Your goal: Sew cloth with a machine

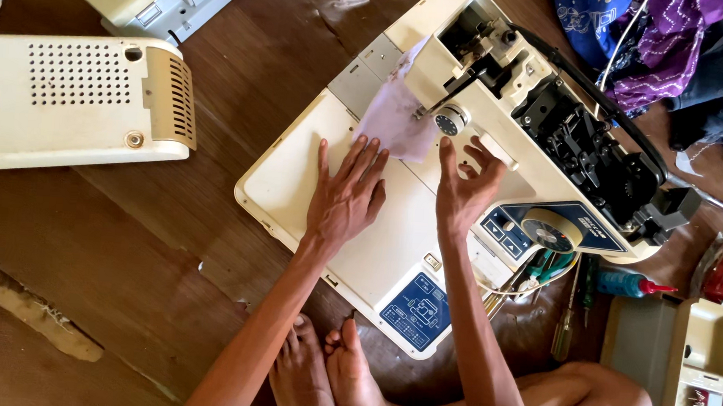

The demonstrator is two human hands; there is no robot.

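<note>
Head view: left hand (347,195) lying open and flat on sewing machine (393,231), touching purple cloth (397,116); right hand (467,189) open beside dial (449,120). Cream cover (63,102), screwdrivers (570,311) and blue bottle (627,284) sitting nearby.

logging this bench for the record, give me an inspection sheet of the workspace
surface: brown wood floor, scuffed
job's things: cream sewing machine, top cover off; pale cloth under the needle area
clutter: cover panel, screwdriver, blue bottle, cream box
grips: left hand flat on machine bed at cloth edge; right hand open beside cloth
cables: black cable along machine; wires
surroundings: fabric pile, person's bare feet
</note>
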